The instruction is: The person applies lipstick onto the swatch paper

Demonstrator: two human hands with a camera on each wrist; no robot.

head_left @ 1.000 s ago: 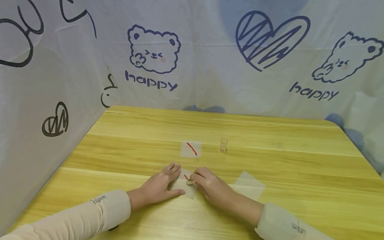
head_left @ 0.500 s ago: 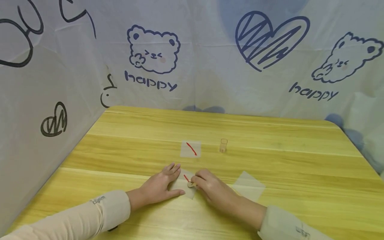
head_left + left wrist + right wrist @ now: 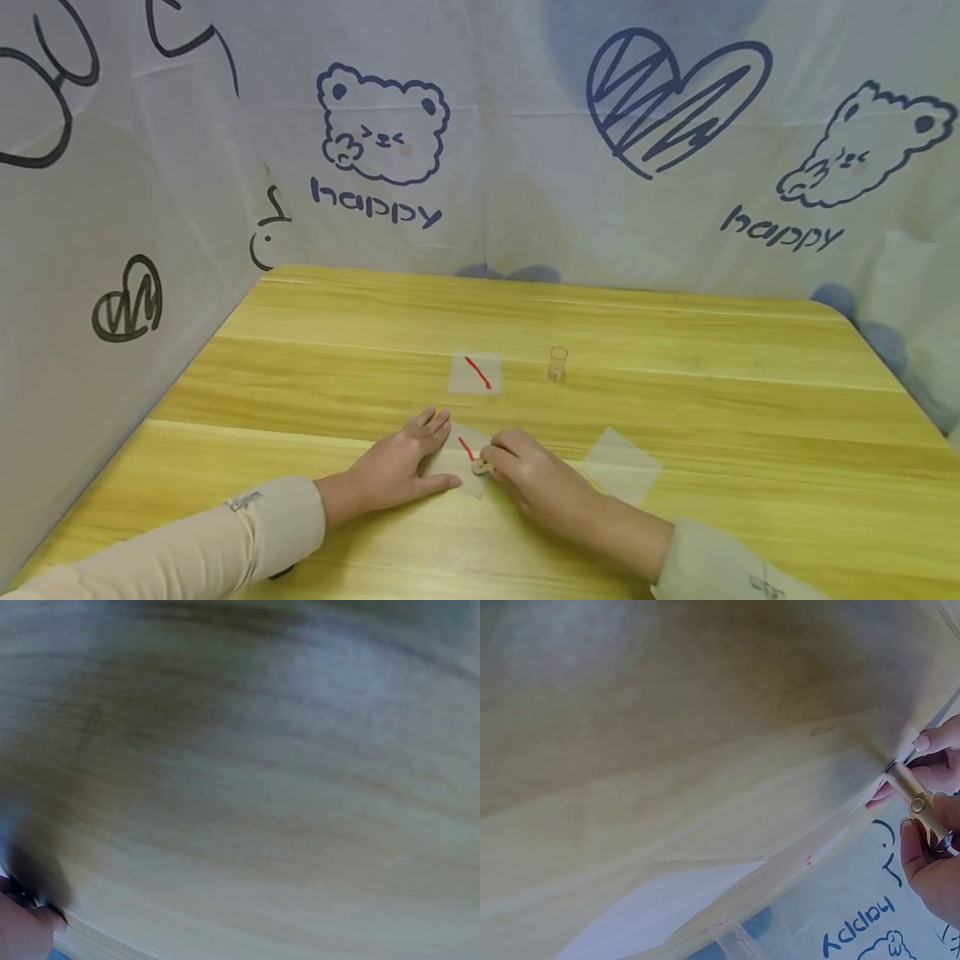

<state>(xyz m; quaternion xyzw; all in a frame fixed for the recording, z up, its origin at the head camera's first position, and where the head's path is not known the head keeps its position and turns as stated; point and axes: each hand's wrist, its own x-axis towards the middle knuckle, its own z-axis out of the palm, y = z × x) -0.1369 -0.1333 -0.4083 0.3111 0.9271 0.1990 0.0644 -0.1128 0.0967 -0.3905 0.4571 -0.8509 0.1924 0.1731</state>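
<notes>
Right hand (image 3: 536,475): it has slid a little toward the person and to the right since the earlier frames, carrying the gold-toned tube (image 3: 907,786) with it, its fingers curled and narrow in a pinch.
Red stroke (image 3: 466,448): more of it shows behind the tube's tip than before, which suggests a mark being drawn and not yet finished.
Left hand (image 3: 393,467): unchanged in place, laid flat with fingers long and thumb spread wide; nothing is gripped, and the thumb seems to steady the near sheet.
Tube, where it is: tilted between right thumb and fingers, tip down at the near sheet; a slim, smooth metallic-looking cylinder with a small round ring on its side. Its exact kind I cannot tell.
Near sheet (image 3: 459,468): thin, pale, translucent, paper-like, lying cornerwise between the two hands and partly covered by them.
Right sheet (image 3: 630,468): similar pale material, set cornerwise beside the right forearm, no stroke visible on its uncovered part.
Far sheet (image 3: 459,382): smaller-looking, squarer to the view, carrying a complete slanting red line (image 3: 478,372).
Clear cap (image 3: 557,367): see-through, pinkish at rim and base, upright, to the right of the far sheet.
Tabletop (image 3: 300,350): glossy yellow wood grain.
</notes>
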